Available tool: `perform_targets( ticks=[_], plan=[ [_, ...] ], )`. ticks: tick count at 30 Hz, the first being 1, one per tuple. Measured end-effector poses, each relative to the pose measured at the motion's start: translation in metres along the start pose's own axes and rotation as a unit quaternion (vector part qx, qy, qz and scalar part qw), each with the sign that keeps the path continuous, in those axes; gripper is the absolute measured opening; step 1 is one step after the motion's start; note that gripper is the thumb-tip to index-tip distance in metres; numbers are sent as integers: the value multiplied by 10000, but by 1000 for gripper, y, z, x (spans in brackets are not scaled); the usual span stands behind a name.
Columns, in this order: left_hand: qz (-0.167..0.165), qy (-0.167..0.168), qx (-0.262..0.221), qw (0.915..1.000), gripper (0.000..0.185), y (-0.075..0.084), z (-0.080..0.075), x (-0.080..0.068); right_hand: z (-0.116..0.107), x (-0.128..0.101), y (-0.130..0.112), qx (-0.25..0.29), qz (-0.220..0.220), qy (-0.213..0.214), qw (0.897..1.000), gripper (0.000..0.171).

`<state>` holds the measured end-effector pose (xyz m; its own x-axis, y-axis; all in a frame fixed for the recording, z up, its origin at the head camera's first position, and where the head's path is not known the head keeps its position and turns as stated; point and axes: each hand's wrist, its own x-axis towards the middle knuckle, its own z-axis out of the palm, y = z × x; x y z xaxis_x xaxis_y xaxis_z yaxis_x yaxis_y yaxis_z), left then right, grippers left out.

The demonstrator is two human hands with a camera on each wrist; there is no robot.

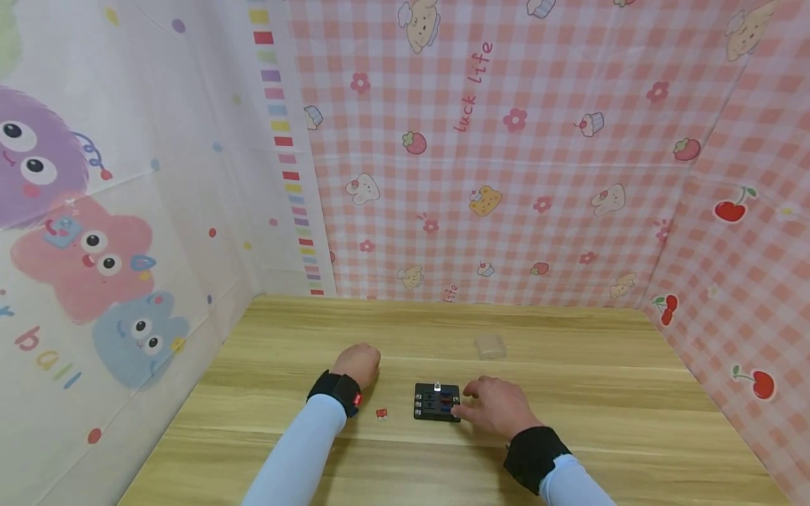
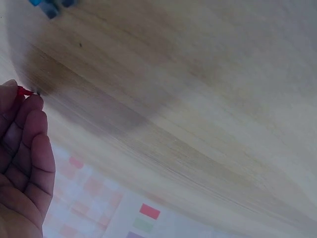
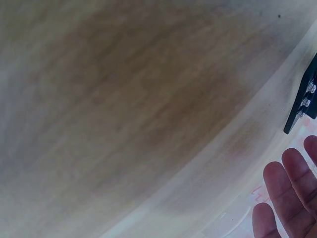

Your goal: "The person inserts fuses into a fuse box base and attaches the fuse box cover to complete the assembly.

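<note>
My left hand is low over the table, left of the fuse block. In the left wrist view, its thumb and index fingertip pinch a small red blade fuse. The black fuse block lies flat on the table, with silver screw terminals and a few blue and red fuses in its right-hand slots. My right hand is at the block's right side, thumb by its lower right corner and fingers loosely extended. Another red blade fuse lies between the left wrist and the block.
Behind the block lies a clear plastic cover. Small blurred blue pieces show at the top left of the left wrist view. Patterned cloth walls border the wooden table at the back and sides.
</note>
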<state>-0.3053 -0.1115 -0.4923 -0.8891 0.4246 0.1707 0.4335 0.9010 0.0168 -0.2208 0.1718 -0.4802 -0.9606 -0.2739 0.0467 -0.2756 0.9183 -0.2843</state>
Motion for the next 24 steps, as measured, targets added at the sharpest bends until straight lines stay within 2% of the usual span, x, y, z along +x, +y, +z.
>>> perform_targets(
  ticks=[7,17,24],
  plan=[
    [-58,-71,-66,9999,13,2,1,-2,1,0,0,-11,-38,55,10000,43],
    [34,-42,-562,9984,15,3,-3,-4,0,0,0,7,-20,-4,10000,42],
    [161,-46,-339,9993,15,3,-1,-2,1,0,1,-8,-45,25,10000,41]
  ],
)
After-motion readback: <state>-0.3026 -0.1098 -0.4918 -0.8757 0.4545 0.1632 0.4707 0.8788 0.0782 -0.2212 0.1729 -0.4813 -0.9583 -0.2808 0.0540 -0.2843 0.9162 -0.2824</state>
